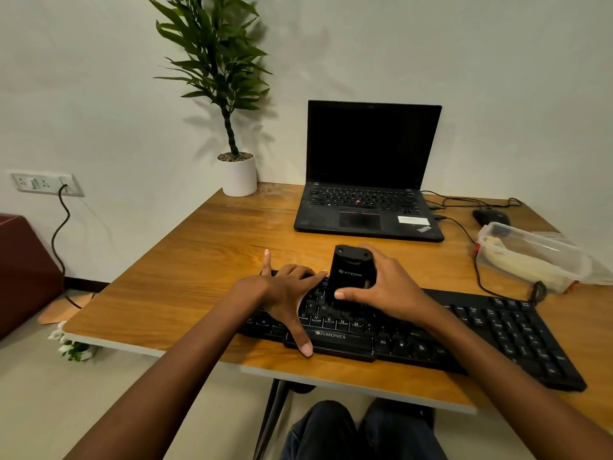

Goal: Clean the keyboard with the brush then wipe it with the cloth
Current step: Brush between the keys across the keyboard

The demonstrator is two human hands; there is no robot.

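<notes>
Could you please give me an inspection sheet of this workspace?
Surface: glossy wooden table.
Job's things: black Zebronics keyboard at front edge; black block-shaped brush standing on its keys; cloth not identified.
Clutter: open black laptop, black mouse, clear plastic box, white-potted green plant.
Grips: left hand spread on keyboard; right hand holds brush.
Cables: black leads right of laptop; black cord into wall socket.
Surroundings: pale wall, dark red cabinet.

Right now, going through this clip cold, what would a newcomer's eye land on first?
Front and centre, the right hand grips a black brush set on the keys of the black keyboard, while the left hand lies spread across the keys beside it. Behind, an open laptop with a dark screen and a tall potted plant stand near the wall.
</notes>
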